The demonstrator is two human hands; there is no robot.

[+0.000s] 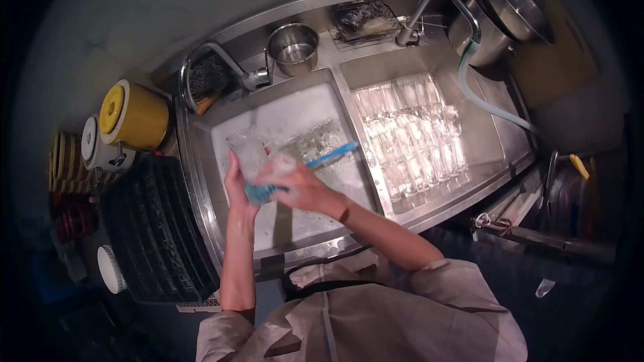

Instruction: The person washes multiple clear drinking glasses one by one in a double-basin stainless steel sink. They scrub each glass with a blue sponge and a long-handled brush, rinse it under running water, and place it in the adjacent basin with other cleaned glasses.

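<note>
Over the left sink basin (pixel 204 161), filled with foamy water (pixel 302 103), both my hands are at work. My left hand (pixel 239 186) grips a clear drinking glass (pixel 246 147) coated in suds, tilted above the foam. A blue brush (pixel 334 154) is in my right hand (pixel 302 186), its handle pointing to the right. Its blurred teal head (pixel 259 193) is against the near end of the glass, by my left palm. Foam covers part of my right hand. Whether the brush head is inside the glass, I cannot tell.
Rows of clear glasses (pixel 412 136) fill much of the right basin (pixel 483 136). Two faucets (pixel 221 53) (pixel 427 10) rise behind, the right one with a hose (pixel 465 80). A steel pot (pixel 293 49) stands between them. Black crates (pixel 156 231) and a yellow container (pixel 138 115) are at left.
</note>
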